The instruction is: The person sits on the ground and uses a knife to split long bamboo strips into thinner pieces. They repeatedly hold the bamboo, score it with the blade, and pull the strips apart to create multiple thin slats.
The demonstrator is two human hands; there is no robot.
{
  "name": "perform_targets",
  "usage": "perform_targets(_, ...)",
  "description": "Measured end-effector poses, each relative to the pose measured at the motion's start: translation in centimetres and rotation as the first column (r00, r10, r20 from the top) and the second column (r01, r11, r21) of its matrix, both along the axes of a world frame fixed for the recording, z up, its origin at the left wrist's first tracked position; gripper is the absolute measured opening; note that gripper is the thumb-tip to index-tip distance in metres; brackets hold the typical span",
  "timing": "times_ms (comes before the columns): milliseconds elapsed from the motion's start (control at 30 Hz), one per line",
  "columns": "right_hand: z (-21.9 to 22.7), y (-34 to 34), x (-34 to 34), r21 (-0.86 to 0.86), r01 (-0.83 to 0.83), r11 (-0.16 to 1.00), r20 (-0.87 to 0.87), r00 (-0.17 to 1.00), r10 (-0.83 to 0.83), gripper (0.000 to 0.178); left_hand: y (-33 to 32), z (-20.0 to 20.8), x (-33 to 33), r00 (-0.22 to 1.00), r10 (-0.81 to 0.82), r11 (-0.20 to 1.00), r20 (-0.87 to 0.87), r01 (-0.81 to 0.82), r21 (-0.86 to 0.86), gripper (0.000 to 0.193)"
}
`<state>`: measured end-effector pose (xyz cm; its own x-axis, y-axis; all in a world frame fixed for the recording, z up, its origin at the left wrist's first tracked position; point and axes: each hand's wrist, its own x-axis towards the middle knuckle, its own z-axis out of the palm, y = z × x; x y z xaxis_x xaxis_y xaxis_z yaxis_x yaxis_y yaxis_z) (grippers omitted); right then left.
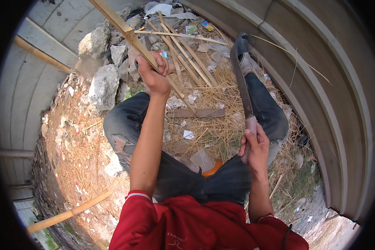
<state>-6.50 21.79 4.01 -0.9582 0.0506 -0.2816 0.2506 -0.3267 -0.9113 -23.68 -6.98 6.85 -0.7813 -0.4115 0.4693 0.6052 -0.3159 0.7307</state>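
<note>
— what have your hands got hold of?

— my left hand (pixel 153 73) is closed tight around a split bamboo strip (pixel 129 35), out ahead of me at arm's length. the strip slants up and away to the left above my fist, and its lower end runs down to the right past my knuckles toward the ground.

— and the other one?

— my right hand (pixel 255 148) is wrapped shut on the handle of a long machete (pixel 241 81), nearer my body and off to the right. the blade points up and away from me, its tip near my shoe (pixel 242 43).

— do blade and strip touch?

— no, they're well apart. the strip is left of centre, the blade right of it, with straw-covered ground between.

— what's around you?

— i'm sitting with my legs in torn jeans (pixel 125 133) spread out. more bamboo strips (pixel 187 52) lie on the straw beyond my left hand, and broken concrete chunks (pixel 102 81) sit just left of it. another bamboo pole (pixel 66 214) lies low on my left. curved concrete walls (pixel 321 96) close in both sides.
</note>
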Motion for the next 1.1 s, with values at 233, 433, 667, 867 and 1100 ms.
perform_targets(233,-2.5,-8.1,4.5,0.216,-0.324,0.921,0.013,0.944,0.329,0.064,0.3,-0.6,0.1,1.000,-0.022,0.987,0.005,0.021,0.157,0.070)
perform_targets(433,3.4,-7.3,1.5,0.129,-0.276,0.952,-0.035,0.959,0.283,0.063,-0.7,-0.9,0.0,0.999,0.050,0.990,0.021,-0.052,0.129,0.071)
perform_targets(667,-1.7,-7.1,5.4,0.458,0.147,0.877,-0.604,0.775,0.186,0.060,0.2,-1.1,-0.5,1.000,0.016,0.992,0.014,-0.018,0.122,0.073)
perform_targets(867,0.0,-6.7,3.7,0.430,-0.302,0.851,-0.097,0.922,0.376,0.060,-0.1,-1.7,-0.3,0.999,0.035,0.998,-0.017,-0.034,0.052,0.073)
perform_targets(1100,0.8,-6.9,5.7,0.489,0.099,0.867,-0.585,0.774,0.242,0.062,1.4,-1.1,-1.1,0.997,0.047,0.997,-0.061,-0.042,0.071,0.073)
